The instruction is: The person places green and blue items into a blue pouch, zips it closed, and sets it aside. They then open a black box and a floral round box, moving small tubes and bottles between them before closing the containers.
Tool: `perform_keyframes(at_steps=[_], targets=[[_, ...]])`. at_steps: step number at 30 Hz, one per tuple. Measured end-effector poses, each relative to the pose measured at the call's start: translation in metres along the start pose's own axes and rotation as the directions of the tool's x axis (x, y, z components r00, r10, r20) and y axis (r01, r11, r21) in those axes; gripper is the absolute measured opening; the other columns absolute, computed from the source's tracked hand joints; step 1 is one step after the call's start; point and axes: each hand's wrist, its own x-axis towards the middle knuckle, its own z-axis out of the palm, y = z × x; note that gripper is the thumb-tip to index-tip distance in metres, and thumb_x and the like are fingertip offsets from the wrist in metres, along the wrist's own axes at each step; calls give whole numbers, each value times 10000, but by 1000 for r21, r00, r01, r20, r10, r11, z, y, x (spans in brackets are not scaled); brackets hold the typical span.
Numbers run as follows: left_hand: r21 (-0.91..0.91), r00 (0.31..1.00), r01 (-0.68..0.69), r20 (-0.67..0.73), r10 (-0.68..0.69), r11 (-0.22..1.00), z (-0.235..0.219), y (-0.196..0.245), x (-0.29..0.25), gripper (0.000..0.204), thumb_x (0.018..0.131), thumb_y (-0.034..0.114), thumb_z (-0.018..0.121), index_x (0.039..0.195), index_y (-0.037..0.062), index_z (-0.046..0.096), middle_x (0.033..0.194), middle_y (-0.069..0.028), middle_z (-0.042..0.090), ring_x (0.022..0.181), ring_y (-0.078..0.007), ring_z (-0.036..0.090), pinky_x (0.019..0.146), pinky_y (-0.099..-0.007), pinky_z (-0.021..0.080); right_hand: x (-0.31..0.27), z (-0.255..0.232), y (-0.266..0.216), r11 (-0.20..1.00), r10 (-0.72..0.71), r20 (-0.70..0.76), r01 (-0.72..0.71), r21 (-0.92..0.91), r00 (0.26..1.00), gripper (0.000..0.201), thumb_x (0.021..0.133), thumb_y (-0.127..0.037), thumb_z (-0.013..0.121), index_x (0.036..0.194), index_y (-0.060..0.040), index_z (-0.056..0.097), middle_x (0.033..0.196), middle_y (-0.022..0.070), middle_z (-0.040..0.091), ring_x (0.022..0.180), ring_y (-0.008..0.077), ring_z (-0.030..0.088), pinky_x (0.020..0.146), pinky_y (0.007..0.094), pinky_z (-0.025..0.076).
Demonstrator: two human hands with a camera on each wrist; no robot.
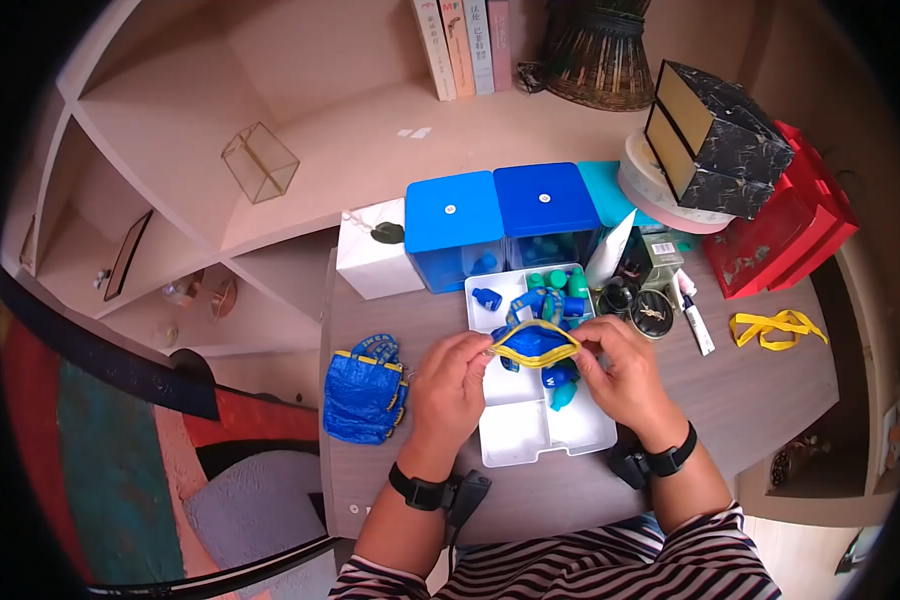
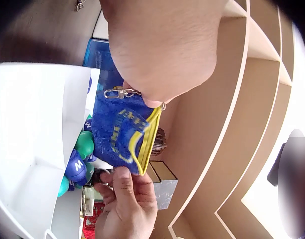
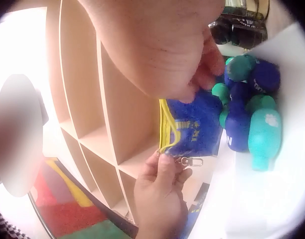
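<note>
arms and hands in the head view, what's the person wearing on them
Both hands are bare: the left hand and right hand carry no rings that show. Each wrist has a black strap holding a small black device. Black-and-white striped sleeves sit near the elbows.

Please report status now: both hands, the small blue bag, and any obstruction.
Left hand, right hand: each pinches one end of small blue bag. Bag held above white tray. No obstruction seen.

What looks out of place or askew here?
Little: both hands hold the small blue pouch open over the white tray. A yellow strap lies loose on the desk, and a second blue pouch overhangs its edge.
</note>
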Motion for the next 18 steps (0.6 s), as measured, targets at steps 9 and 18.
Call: perform_keyframes(at_steps=[9,18], targets=[[-10,981,21,-191,-22,1000,-5,-3,1,134,930,-10,648,1062,-8,665,1069,-171,698,966,-319,685,821,-361,549,1,1,-24,940,58,365,72,-333,929,501,799,-280,804,1199,-36,626,1349,158,547,955,339,692,761,429,580],[-12,969,54,-241,-55,998,-5,-12,-2,131,995,58,595,1100,-16,624,1062,-162,670,964,-282,659,852,-344,523,-7,2,-22,962,26,413,89,-257,910,399,827,-236,772,1168,-66,653,1180,114,653,932,328,693,735,422,575]])
